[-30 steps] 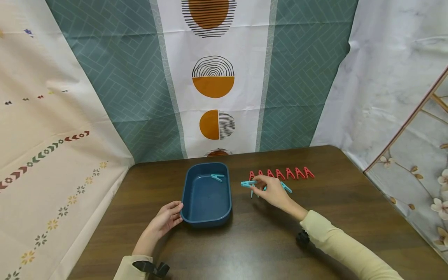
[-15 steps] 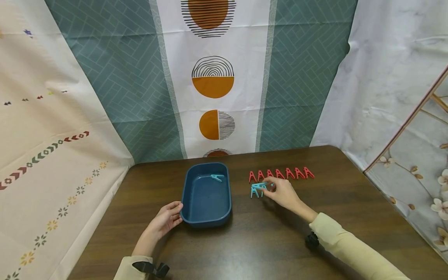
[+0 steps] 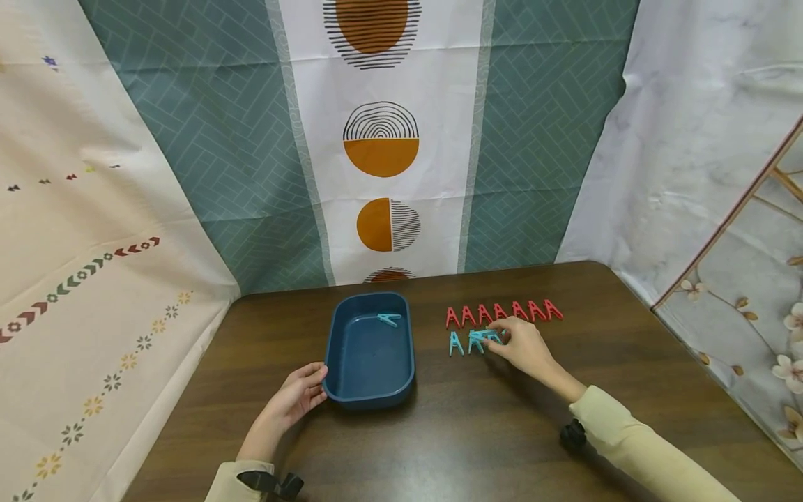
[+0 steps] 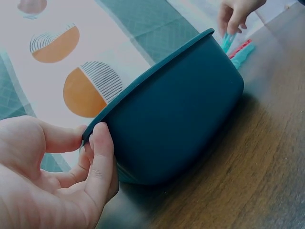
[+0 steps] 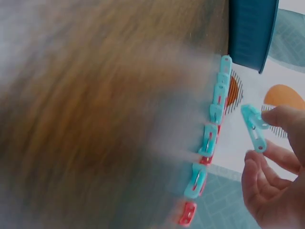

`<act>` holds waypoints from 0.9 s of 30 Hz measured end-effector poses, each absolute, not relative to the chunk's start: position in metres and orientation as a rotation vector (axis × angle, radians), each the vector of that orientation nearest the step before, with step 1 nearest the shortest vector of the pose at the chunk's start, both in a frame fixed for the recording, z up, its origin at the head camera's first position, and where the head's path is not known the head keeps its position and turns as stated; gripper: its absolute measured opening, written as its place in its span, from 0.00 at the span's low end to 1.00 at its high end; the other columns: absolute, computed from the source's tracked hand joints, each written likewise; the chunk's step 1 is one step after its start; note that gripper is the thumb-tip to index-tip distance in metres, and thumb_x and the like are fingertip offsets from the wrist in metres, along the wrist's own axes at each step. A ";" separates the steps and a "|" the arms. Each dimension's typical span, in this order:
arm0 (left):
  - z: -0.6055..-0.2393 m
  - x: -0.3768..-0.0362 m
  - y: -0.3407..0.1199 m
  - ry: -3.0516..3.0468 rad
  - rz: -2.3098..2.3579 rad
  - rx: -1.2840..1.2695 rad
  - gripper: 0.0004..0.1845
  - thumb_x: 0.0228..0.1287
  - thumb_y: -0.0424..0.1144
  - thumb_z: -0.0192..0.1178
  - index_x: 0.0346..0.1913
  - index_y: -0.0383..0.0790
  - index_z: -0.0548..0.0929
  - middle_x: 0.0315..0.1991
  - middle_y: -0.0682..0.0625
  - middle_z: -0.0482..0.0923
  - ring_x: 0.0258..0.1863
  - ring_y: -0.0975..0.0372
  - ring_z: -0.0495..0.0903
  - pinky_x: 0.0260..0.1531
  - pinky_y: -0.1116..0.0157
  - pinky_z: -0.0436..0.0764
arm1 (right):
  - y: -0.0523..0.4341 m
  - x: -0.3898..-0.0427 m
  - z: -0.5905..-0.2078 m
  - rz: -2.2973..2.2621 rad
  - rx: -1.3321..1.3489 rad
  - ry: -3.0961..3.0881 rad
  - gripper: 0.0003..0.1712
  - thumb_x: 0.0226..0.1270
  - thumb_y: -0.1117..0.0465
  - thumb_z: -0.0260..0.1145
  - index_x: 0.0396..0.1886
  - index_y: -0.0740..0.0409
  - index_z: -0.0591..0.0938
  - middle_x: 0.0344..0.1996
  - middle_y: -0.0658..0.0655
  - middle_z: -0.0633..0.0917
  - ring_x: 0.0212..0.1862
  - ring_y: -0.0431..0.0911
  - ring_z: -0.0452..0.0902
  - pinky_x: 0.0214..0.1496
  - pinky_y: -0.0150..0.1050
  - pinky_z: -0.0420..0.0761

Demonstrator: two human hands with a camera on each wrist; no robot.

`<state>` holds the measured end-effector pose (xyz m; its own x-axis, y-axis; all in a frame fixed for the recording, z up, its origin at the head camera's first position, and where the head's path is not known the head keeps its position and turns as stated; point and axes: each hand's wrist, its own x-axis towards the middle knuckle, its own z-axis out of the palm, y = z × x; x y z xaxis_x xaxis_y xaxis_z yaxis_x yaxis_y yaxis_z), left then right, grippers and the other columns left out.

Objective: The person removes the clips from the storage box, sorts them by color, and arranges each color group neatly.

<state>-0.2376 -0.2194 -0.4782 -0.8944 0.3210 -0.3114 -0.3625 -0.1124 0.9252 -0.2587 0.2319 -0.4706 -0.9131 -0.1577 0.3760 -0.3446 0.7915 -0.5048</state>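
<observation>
My left hand [image 3: 300,394] holds the near left side of a dark blue plastic tub [image 3: 370,401]. In the left wrist view, thumb and fingers [image 4: 101,143] pinch its rim. One turquoise clothespin [image 3: 389,318] lies inside the tub, toward the far end. To the tub's right, my right hand [image 3: 522,343] pinches another turquoise clothespin [image 5: 258,138] between thumb and fingers, raised above the table in the right wrist view. Beneath and beside that hand runs a row of turquoise clothespins [image 3: 456,344], partly hidden by the hand in the head view.
Behind the turquoise row stretches a line of several red clothespins [image 3: 516,311], a few partly covered by my right hand. Everything rests on a dark brown wooden table [image 3: 439,446]. A patterned cloth [image 3: 389,230] hangs along the table's back edge.
My right hand has moved rightward along the turquoise row with the clothespin it pinches, uncovering the left ones. The left hand and the tub have stayed in place.
</observation>
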 end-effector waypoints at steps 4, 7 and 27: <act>-0.478 -0.237 -0.219 1.724 2.050 -0.047 0.10 0.74 0.39 0.51 0.51 0.39 0.68 0.32 0.58 0.76 0.30 0.69 0.77 0.36 0.74 0.80 | 0.243 -0.256 -0.469 0.816 0.292 -2.652 0.16 0.55 0.57 0.74 0.41 0.60 0.86 0.31 0.60 0.85 0.21 0.38 0.69 0.18 0.31 0.65; -0.479 -0.238 -0.219 1.727 2.053 -0.049 0.10 0.74 0.39 0.51 0.52 0.39 0.68 0.32 0.58 0.76 0.30 0.69 0.77 0.36 0.74 0.80 | 0.251 -0.254 -0.468 0.809 0.235 -2.638 0.16 0.54 0.56 0.75 0.40 0.61 0.86 0.29 0.59 0.86 0.21 0.39 0.72 0.17 0.32 0.66; -0.483 -0.238 -0.220 1.692 2.073 -0.029 0.05 0.75 0.38 0.49 0.48 0.43 0.71 0.32 0.58 0.76 0.31 0.69 0.77 0.36 0.74 0.79 | 0.289 -0.249 -0.473 0.776 -0.198 -2.736 0.19 0.60 0.49 0.70 0.35 0.62 0.84 0.24 0.59 0.84 0.18 0.45 0.69 0.16 0.37 0.66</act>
